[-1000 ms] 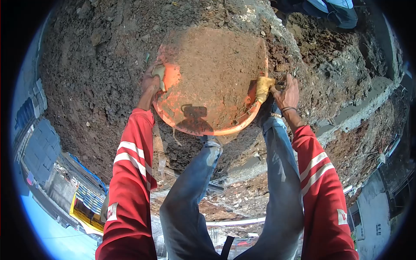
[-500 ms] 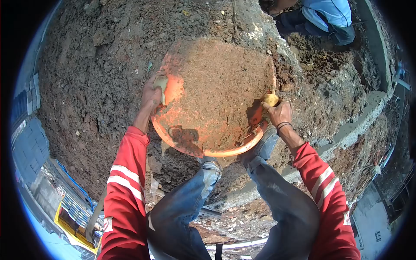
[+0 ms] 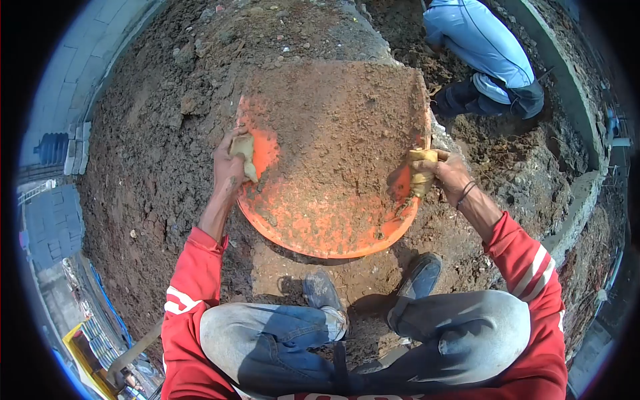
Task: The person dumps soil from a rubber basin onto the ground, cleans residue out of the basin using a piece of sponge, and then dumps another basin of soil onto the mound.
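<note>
Red-sleeved and crouched, held the orange basin (image 3: 307, 228) at the centre of the view, coated inside with clumpy soil (image 3: 340, 107). Had the left grip (image 3: 229, 165) clasped round a pale pad (image 3: 245, 157) at the basin's nine o'clock side, and the right grip (image 3: 452, 175) clasped round a yellowish wrapping (image 3: 422, 175) at three o'clock. Seemed, on judgement, to be at the steadying step, holding from both sides at once; could not tell of any gap under the rim (image 3: 327, 255). Called, most likely, for matched force from both grips and a level rim in any shift, clear of the shoes (image 3: 421, 275) at six o'clock.
</note>
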`<state>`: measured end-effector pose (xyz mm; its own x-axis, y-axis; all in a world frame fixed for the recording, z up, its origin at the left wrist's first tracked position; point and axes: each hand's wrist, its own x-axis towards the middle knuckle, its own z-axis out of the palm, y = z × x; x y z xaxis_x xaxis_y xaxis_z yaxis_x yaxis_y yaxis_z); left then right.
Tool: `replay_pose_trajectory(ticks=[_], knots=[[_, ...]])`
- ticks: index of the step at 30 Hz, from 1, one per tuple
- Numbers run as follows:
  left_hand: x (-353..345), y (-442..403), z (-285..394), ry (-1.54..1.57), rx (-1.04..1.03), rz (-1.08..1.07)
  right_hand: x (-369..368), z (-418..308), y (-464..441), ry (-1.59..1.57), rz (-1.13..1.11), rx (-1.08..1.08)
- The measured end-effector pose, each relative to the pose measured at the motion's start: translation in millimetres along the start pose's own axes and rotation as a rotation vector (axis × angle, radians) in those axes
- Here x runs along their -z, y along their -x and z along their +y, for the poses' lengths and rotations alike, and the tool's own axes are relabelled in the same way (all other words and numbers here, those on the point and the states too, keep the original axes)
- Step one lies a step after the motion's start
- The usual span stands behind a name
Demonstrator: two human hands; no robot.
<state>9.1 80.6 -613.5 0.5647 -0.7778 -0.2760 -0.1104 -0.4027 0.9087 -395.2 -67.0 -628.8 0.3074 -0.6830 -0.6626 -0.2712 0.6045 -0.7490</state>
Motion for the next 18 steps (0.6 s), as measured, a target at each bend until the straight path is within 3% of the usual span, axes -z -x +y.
replay_pose_trajectory(ticks=[4,6,11,13,14,16,18], knots=[[5,-3,24,-0.098,-0.176,0.080,-17,7,-2,-0.251,0.030,0.201],[7,1,27,-0.153,-0.064,0.040,-23,21,-7,-0.328,0.006,0.227],[20,-5,0,-0.328,-0.119,-0.047,-29,49,-7,-0.195,0.061,0.255],[14,-8,16,-1.330,-0.264,0.008,-23,54,-16,-0.079,0.098,0.262],[5,-6,35,-1.331,-0.275,0.001,-23,57,-17,0.029,0.135,0.295],[-28,9,88,-1.578,-0.830,-0.068,-24,56,-12,0.229,0.266,0.327],[-72,12,117,-1.257,-0.844,-0.511,-26,62,-11,0.272,0.383,0.289]])
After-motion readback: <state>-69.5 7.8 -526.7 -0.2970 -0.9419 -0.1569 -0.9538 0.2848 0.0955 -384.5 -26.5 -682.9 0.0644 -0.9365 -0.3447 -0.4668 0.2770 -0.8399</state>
